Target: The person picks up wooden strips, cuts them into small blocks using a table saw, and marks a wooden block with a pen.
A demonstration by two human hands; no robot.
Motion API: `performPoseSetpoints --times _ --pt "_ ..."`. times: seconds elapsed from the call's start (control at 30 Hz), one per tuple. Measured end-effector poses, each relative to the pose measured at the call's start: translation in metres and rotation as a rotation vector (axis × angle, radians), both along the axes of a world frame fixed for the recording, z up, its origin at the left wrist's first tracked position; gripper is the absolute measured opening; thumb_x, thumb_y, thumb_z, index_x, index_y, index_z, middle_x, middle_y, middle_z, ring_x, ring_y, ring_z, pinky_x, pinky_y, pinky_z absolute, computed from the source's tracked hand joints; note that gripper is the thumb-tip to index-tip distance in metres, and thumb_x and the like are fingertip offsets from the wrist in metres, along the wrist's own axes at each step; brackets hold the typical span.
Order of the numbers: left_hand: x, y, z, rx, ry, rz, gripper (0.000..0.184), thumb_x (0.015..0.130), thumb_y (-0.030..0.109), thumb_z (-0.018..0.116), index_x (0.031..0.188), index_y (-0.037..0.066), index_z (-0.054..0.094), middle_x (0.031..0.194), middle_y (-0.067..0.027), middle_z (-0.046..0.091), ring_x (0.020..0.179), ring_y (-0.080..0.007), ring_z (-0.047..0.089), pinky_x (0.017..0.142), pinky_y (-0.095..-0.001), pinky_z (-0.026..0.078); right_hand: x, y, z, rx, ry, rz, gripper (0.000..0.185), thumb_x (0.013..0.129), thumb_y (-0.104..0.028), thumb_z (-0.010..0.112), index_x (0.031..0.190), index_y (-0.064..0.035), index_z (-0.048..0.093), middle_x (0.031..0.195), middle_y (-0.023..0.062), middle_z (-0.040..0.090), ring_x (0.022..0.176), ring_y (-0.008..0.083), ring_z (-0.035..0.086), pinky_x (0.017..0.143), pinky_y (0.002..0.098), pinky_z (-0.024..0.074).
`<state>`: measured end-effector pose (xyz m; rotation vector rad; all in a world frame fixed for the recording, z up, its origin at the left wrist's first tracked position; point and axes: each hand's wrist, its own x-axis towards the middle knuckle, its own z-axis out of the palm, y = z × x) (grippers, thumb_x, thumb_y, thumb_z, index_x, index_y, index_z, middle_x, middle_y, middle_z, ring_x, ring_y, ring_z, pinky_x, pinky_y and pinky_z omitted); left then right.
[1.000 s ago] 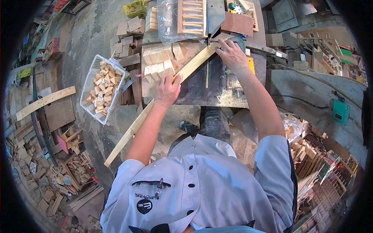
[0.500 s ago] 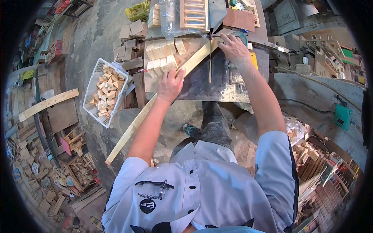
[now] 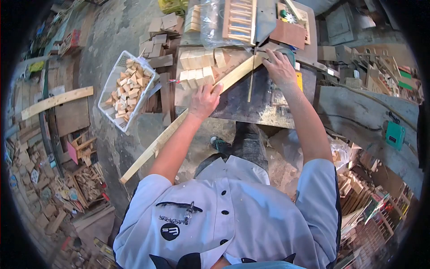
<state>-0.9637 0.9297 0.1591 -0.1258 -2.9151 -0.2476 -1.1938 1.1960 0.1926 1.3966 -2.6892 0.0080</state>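
Note:
A long pale wooden strip [image 3: 239, 74] lies slanted across the dark saw table [image 3: 233, 105], its near end hanging off past the table's left edge. My left hand [image 3: 205, 99] is closed on the strip beside the wood blocks. At the strip's far end, my right hand [image 3: 280, 67] has its fingertips bent onto the wood, just right of the thin upright saw blade [image 3: 254, 62]. Blade and strip meet near this far end; the exact contact is hard to make out. Two rows of cut wooden blocks [image 3: 197, 59] stand on a board left of the strip.
A white plastic basket [image 3: 105, 96] of wood offcuts stands to the left. Behind the blade lie a slatted wooden frame [image 3: 240, 20] and a brown board [image 3: 286, 33]. Sawdust covers part of the table's right side. Stacked wood pieces [image 3: 163, 45] rise beside the table.
The whole view has shifted, so the table appears farther right and slightly lower. My right hand sits a little nearer to me at the strip's end. Both hands remain on the strip.

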Motion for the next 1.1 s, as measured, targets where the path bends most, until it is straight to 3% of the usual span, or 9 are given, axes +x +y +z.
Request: performPoseSetpoints --times 0.3,0.47,0.63,0.7,0.83,0.9,0.97,1.03,1.1 --pt "0.034 0.011 -0.005 0.004 0.05 0.021 0.051 0.084 0.022 0.082 0.133 0.025 0.068 0.105 -0.0034 0.057 0.094 -0.025 0.064 0.075 -0.0401 0.059 0.036 0.001 0.008 -0.018 -0.042 -0.042 0.041 0.093 -0.014 0.065 0.134 -0.0124 0.062 0.146 0.0137 0.056 0.132 0.0327 0.057 0.107 0.0453 0.0484" --pt "0.042 0.012 -0.001 0.038 0.073 0.037 0.053 0.085 0.021 0.081 0.135 0.027 0.068 0.104 -0.0055 0.057 0.094 -0.0271 0.064 0.075 -0.0403 0.058 0.05 -0.001 0.002 -0.043 -0.073 -0.052 0.044 0.083 -0.017 0.078 0.124 -0.0106 0.064 0.152 0.0126 0.052 0.142 0.0325 0.049 0.115 0.0552 0.0393" --pt "0.046 0.016 -0.005 0.067 0.093 0.059 0.054 0.087 0.019 0.078 0.139 0.028 0.067 0.099 -0.0077 0.057 0.095 -0.0294 0.063 0.076 -0.0417 0.058 0.078 0.01 0.019 0.045 -0.113 0.149 0.043 0.078 -0.017 0.082 0.119 -0.0122 0.066 0.151 0.0062 0.055 0.14 0.0288 0.051 0.116 0.0526 0.0395" --pt "0.051 0.021 -0.009 0.047 0.004 0.071 0.051 0.09 0.018 0.075 0.139 0.026 0.067 0.1 -0.0093 0.056 0.096 -0.0302 0.062 0.078 -0.0431 0.058 0.098 0.016 0.022 -0.213 -0.421 0.03 0.039 0.078 -0.018 0.085 0.111 -0.0115 0.065 0.128 0.0105 0.067 0.124 0.0297 0.061 0.104 0.0493 0.0477" --pt "0.062 0.028 0.004 0.111 -0.078 0.059 0.046 0.097 0.012 0.061 0.141 0.025 0.063 0.103 -0.0112 0.057 0.1 -0.0314 0.063 0.08 -0.0456 0.059 0.126 0.002 0.066 -0.099 -0.593 -0.37 0.039 0.081 -0.021 0.088 0.105 -0.0073 0.06 0.101 0.0137 0.071 0.1 0.0321 0.069 0.086 0.0454 0.0533" --pt "0.062 0.027 0.006 0.049 -0.004 0.058 0.05 0.094 0.013 0.065 0.143 0.026 0.062 0.102 -0.0113 0.056 0.096 -0.031 0.063 0.078 -0.0444 0.059 0.134 -0.012 0.08 -0.33 -0.778 -0.557 0.042 0.085 -0.026 0.088 0.1 -0.0041 0.055 0.088 0.0159 0.068 0.085 0.0327 0.07 0.076 0.0438 0.0544" --pt "0.066 0.026 0.014 0.098 0.005 0.033 0.053 0.092 0.014 0.067 0.144 0.023 0.061 0.102 -0.0115 0.057 0.095 -0.0306 0.062 0.077 -0.0435 0.058 0.138 -0.031 0.078 -0.414 -0.786 -0.569 0.037 0.09 -0.022 0.083 0.108 -0.0009 0.058 0.09 0.0152 0.069 0.079 0.0298 0.069 0.075 0.0408 0.0554" --pt "0.072 0.028 0.024 0.144 0.017 0.016 0.057 0.09 0.014 0.069 0.145 0.02 0.06 0.102 -0.0117 0.057 0.094 -0.0303 0.062 0.076 -0.0426 0.058 0.142 -0.054 0.094 -0.755 -0.735 -0.444 0.038 0.093 -0.016 0.076 0.123 0.0004 0.06 0.092 0.0145 0.071 0.081 0.0267 0.069 0.078 0.0389 0.056" --pt "0.089 0.037 0.034 0.157 -0.121 0.086 0.057 0.085 0.014 0.072 0.14 0.01 0.061 0.102 -0.0125 0.057 0.096 -0.0316 0.063 0.075 -0.0419 0.058 0.135 -0.066 0.115 -0.823 -0.839 -0.398 0.052 0.094 -0.01 0.072 0.141 0.0028 0.056 0.102 0.01 0.072 0.088 0.0161 0.068 0.081 0.0315 0.0555"
